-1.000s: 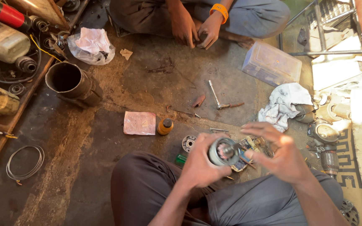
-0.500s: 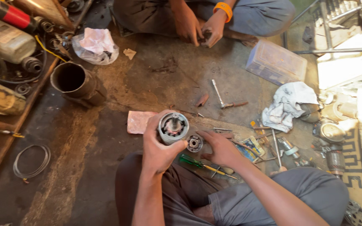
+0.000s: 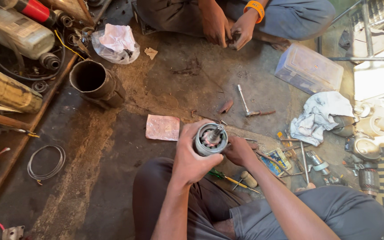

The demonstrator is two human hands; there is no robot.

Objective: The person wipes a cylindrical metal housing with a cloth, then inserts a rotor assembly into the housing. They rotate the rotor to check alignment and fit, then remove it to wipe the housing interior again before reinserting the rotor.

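My left hand [image 3: 191, 153] is wrapped around a grey metal motor cylinder [image 3: 210, 139], its open end up, with copper windings and a shaft showing inside. My right hand [image 3: 240, 151] rests against the cylinder's right side, fingers curled at its rim. I sit on the floor with my knees drawn in under my arms. A green-handled screwdriver [image 3: 227, 178] lies on my lap just below the hands.
Another person sits opposite, both hands [image 3: 227, 29] on a small part. On the floor lie a pink paper [image 3: 162, 127], a T-shaped tool [image 3: 247, 104], a white rag [image 3: 318, 115], a clear plastic box [image 3: 308, 69], a dark metal pipe [image 3: 95, 82], a wire coil [image 3: 46, 162] and metal parts [image 3: 365, 151].
My left hand has brought the cylinder down and to the right. My right hand has come back from the floor tools to the cylinder's side.
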